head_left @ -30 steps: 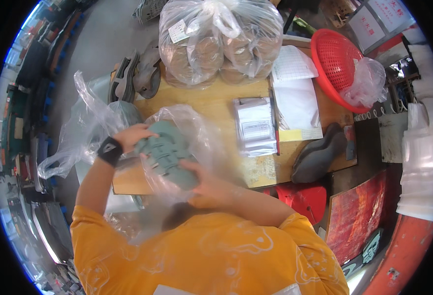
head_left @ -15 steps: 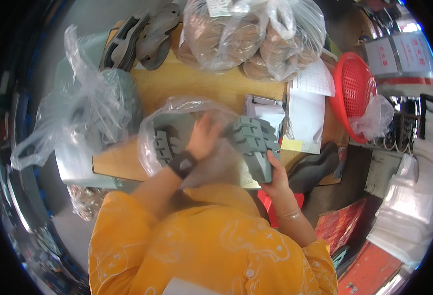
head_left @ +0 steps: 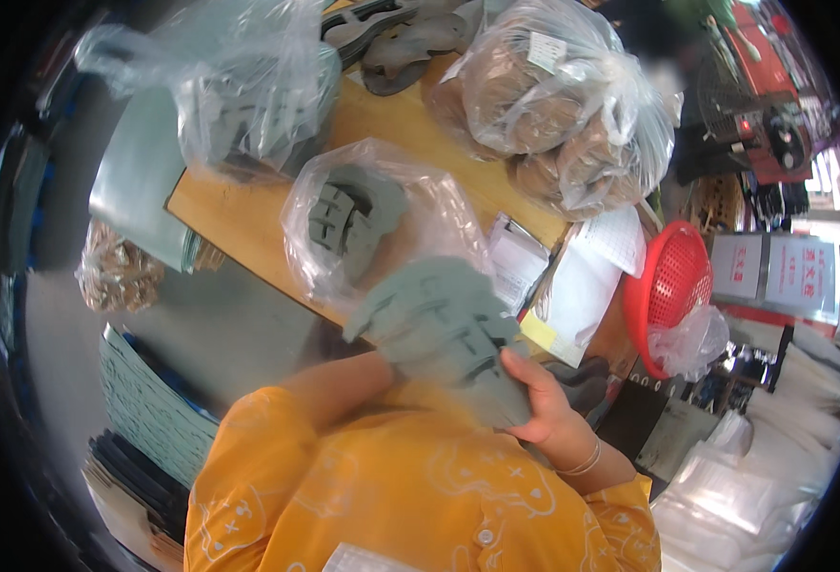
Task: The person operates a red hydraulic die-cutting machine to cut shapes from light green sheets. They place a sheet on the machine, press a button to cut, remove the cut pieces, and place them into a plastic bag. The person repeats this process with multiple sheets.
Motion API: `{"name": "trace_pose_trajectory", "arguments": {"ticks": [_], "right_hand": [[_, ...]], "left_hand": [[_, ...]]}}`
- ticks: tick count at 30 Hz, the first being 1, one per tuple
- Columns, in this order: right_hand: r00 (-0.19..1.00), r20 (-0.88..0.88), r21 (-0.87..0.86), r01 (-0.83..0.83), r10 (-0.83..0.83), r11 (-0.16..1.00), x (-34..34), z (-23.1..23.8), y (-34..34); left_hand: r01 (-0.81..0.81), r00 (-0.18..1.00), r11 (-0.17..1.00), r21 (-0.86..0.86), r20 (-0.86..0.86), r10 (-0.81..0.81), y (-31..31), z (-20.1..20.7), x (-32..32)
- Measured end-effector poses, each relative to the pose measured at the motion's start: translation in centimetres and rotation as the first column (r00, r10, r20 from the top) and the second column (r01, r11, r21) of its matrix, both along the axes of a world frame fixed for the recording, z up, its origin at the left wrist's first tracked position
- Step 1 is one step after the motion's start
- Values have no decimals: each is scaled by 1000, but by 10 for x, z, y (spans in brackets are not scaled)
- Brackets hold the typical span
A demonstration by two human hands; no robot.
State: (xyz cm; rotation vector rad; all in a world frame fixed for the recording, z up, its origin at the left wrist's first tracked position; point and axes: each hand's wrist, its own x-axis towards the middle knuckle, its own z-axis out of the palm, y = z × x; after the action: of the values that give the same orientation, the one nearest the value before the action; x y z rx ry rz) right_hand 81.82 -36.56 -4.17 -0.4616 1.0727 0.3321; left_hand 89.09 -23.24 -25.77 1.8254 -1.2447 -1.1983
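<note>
Both my hands hold a stack of flat grey-green cut pieces [head_left: 439, 324] just in front of my chest. My right hand [head_left: 546, 405] grips the stack's lower right end, thumb on top. My left hand [head_left: 382, 360] reaches under the stack's left side and is mostly hidden by it. Just beyond the stack, a clear plastic bag [head_left: 363, 219] holding more grey pieces lies on the wooden table [head_left: 239, 219].
A large clear bag of brown pieces [head_left: 553, 105] sits at the table's far side, and another bag of grey pieces [head_left: 239, 95] at its left. Papers [head_left: 582, 276] and a red plastic basket [head_left: 667, 286] lie to the right. Green sheets [head_left: 148, 400] are stacked on the floor at left.
The grey stack has come away from the clear bag toward my chest, with both hands on it. My view has swung to the right across the table.
</note>
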Motion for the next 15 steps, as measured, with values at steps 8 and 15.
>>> {"name": "trace_pose_trajectory", "arguments": {"ticks": [8, 15], "right_hand": [[995, 15, -25, -103, 103, 994, 61, -46, 0], [944, 233, -105, 261, -232, 960, 115, -73, -11]], "left_hand": [[-138, 919, 958, -252, 328, 218, -9, 8, -16], [-248, 893, 960, -131, 354, 279, -35, 11, -6]]}}
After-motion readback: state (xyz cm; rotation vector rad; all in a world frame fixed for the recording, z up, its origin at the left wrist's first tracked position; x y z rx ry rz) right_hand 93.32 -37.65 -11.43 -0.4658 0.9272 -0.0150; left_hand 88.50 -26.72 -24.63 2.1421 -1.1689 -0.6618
